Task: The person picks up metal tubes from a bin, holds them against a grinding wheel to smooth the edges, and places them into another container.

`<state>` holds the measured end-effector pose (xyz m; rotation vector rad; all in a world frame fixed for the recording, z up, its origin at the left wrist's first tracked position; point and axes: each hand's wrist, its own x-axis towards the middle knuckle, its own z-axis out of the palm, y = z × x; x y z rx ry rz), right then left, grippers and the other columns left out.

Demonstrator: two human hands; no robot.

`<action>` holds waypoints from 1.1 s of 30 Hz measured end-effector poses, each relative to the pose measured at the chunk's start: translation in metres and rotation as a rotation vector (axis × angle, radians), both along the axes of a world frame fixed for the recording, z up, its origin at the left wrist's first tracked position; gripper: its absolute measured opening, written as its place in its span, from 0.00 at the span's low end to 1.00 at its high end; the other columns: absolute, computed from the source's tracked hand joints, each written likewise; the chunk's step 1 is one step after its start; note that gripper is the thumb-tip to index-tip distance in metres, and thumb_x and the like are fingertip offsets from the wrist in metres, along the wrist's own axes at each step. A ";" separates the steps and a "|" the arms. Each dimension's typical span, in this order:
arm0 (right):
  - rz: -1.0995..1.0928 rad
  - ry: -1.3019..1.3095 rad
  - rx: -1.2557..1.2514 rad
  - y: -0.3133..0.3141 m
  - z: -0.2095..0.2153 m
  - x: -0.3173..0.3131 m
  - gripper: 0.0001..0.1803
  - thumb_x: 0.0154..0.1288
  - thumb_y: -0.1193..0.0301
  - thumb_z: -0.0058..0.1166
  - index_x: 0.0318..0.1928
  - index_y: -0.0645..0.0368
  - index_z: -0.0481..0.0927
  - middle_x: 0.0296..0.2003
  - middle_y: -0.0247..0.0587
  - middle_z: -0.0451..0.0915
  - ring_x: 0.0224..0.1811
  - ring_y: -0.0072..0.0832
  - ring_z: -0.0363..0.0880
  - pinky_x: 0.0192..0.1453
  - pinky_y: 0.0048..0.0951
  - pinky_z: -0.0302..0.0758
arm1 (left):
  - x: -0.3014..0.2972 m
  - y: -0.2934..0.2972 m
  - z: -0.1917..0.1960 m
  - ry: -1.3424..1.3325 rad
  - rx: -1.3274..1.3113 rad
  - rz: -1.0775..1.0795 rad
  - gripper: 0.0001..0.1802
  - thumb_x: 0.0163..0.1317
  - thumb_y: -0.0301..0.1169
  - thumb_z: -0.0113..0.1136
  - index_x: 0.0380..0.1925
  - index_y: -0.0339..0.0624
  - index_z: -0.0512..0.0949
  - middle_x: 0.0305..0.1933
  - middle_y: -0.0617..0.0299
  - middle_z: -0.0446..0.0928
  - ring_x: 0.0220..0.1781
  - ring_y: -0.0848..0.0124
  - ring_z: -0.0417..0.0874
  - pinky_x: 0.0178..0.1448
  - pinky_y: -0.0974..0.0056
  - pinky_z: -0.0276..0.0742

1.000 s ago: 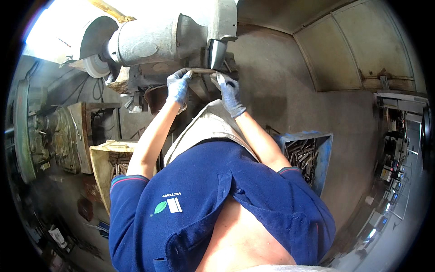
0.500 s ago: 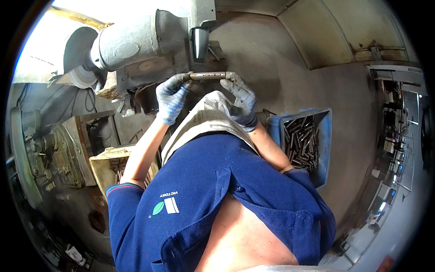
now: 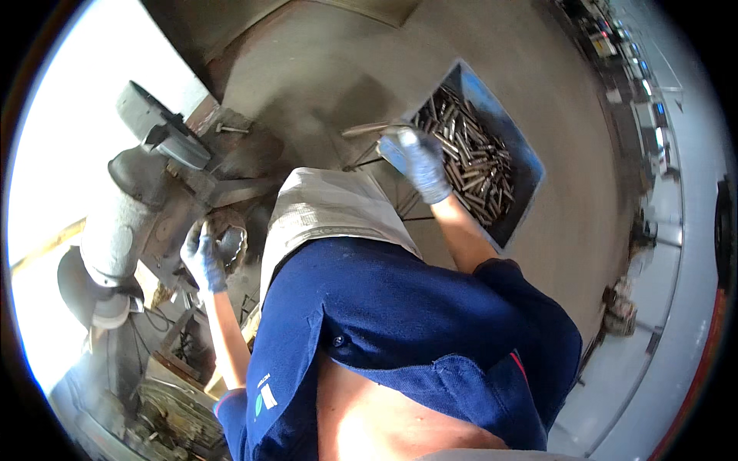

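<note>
Now the gloved right hand [image 3: 421, 163] grips a slim metal rod [image 3: 367, 128] just above the blue bin of steel rods [image 3: 513, 138]; the gloved left hand [image 3: 203, 255] rests clenched at the grey grinder [image 3: 123, 223]. Best lower it gently.

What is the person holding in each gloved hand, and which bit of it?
The right hand grips a slim metal rod by its right end, beside the blue bin of metal pieces. The left hand rests at the grey machine; whether it holds anything cannot be told.

A thin, dull metal rod [image 3: 374, 127] is held at one end in the gloved right hand [image 3: 421, 161], lying roughly level, just beside the blue bin [image 3: 530, 173] full of similar rods.
</note>
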<state>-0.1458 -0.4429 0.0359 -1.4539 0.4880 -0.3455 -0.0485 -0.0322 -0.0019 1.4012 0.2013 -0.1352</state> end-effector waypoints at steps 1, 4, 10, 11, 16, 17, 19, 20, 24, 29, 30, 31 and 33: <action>-0.064 -0.052 0.162 -0.010 0.016 -0.013 0.16 0.61 0.59 0.57 0.39 0.61 0.83 0.36 0.38 0.83 0.34 0.24 0.81 0.46 0.27 0.76 | -0.004 0.008 -0.008 0.012 -0.026 0.001 0.12 0.59 0.26 0.59 0.40 0.28 0.77 0.36 0.57 0.80 0.36 0.72 0.80 0.43 0.70 0.76; -0.381 -0.096 0.030 -0.065 -0.001 -0.064 0.23 0.60 0.56 0.58 0.42 0.67 0.79 0.38 0.46 0.82 0.42 0.31 0.81 0.53 0.32 0.75 | -0.014 0.045 -0.050 0.072 -0.078 0.047 0.12 0.59 0.25 0.59 0.41 0.27 0.76 0.37 0.52 0.80 0.36 0.69 0.81 0.45 0.66 0.78; -0.380 0.737 -0.690 -0.129 -0.030 -0.151 0.23 0.63 0.58 0.52 0.48 0.67 0.78 0.46 0.53 0.78 0.49 0.38 0.76 0.56 0.34 0.70 | -0.041 0.064 -0.031 0.162 0.195 0.035 0.17 0.60 0.32 0.57 0.45 0.30 0.76 0.39 0.55 0.80 0.41 0.69 0.81 0.43 0.66 0.78; -0.341 0.904 -1.033 -0.137 -0.035 -0.155 0.24 0.58 0.55 0.57 0.40 0.67 0.81 0.38 0.55 0.81 0.41 0.42 0.79 0.51 0.36 0.72 | -0.041 0.056 -0.007 0.232 0.193 0.063 0.16 0.60 0.32 0.57 0.45 0.32 0.77 0.39 0.56 0.80 0.41 0.71 0.80 0.46 0.69 0.75; -0.236 0.295 -0.973 -0.097 -0.009 -0.031 0.17 0.60 0.64 0.57 0.36 0.70 0.81 0.33 0.48 0.83 0.31 0.31 0.79 0.38 0.30 0.74 | -0.083 0.102 0.004 0.231 0.264 0.253 0.13 0.58 0.32 0.60 0.39 0.33 0.80 0.34 0.59 0.81 0.35 0.76 0.79 0.43 0.69 0.75; -0.115 0.301 -0.889 -0.059 0.010 -0.006 0.14 0.62 0.68 0.56 0.36 0.69 0.81 0.30 0.43 0.83 0.27 0.24 0.76 0.36 0.26 0.73 | -0.108 0.114 -0.011 0.096 0.047 0.421 0.11 0.57 0.29 0.60 0.36 0.33 0.80 0.32 0.58 0.81 0.33 0.74 0.81 0.41 0.69 0.77; 0.125 0.095 -0.753 -0.042 -0.007 0.035 0.14 0.62 0.67 0.56 0.38 0.70 0.80 0.29 0.37 0.81 0.29 0.22 0.73 0.37 0.25 0.72 | -0.154 0.142 -0.026 0.038 0.086 0.661 0.09 0.58 0.27 0.60 0.36 0.32 0.79 0.32 0.57 0.81 0.32 0.71 0.82 0.40 0.68 0.78; 0.219 0.081 -0.718 -0.022 -0.009 0.047 0.14 0.62 0.68 0.56 0.38 0.70 0.80 0.29 0.35 0.80 0.29 0.22 0.72 0.37 0.25 0.71 | -0.177 0.151 -0.016 0.021 0.000 0.770 0.09 0.58 0.26 0.59 0.37 0.32 0.79 0.32 0.57 0.81 0.33 0.70 0.82 0.40 0.68 0.79; 0.467 0.154 -0.565 0.038 -0.039 0.072 0.10 0.60 0.69 0.59 0.36 0.64 0.81 0.26 0.28 0.77 0.26 0.15 0.68 0.32 0.20 0.68 | -0.281 0.189 -0.054 0.057 0.049 1.251 0.07 0.60 0.23 0.56 0.38 0.33 0.78 0.31 0.56 0.81 0.30 0.73 0.82 0.33 0.74 0.79; 0.782 0.225 -0.617 0.076 -0.059 0.104 0.10 0.60 0.68 0.60 0.35 0.65 0.82 0.26 0.29 0.77 0.26 0.14 0.68 0.30 0.18 0.67 | -0.343 0.181 -0.115 0.481 0.441 0.975 0.08 0.55 0.29 0.60 0.33 0.38 0.81 0.31 0.57 0.82 0.26 0.75 0.82 0.29 0.70 0.76; 0.805 0.241 -0.590 0.086 -0.057 0.107 0.11 0.60 0.68 0.59 0.35 0.65 0.82 0.26 0.29 0.77 0.26 0.14 0.69 0.31 0.18 0.68 | -0.331 0.178 -0.108 0.595 0.643 0.842 0.10 0.54 0.32 0.62 0.32 0.37 0.81 0.32 0.54 0.82 0.28 0.72 0.83 0.32 0.67 0.77; 0.862 0.173 -0.655 0.091 -0.062 0.118 0.11 0.60 0.69 0.59 0.34 0.66 0.82 0.25 0.30 0.78 0.26 0.15 0.70 0.31 0.19 0.68 | -0.329 0.175 -0.129 0.540 0.778 0.843 0.13 0.52 0.35 0.63 0.32 0.36 0.81 0.34 0.51 0.81 0.32 0.66 0.83 0.37 0.64 0.77; 0.888 0.111 -0.676 0.100 -0.069 0.126 0.10 0.60 0.69 0.59 0.33 0.66 0.82 0.25 0.31 0.78 0.26 0.15 0.70 0.31 0.19 0.69 | -0.309 0.173 -0.147 0.665 0.932 0.697 0.19 0.49 0.42 0.63 0.33 0.35 0.81 0.36 0.46 0.80 0.40 0.56 0.82 0.46 0.59 0.76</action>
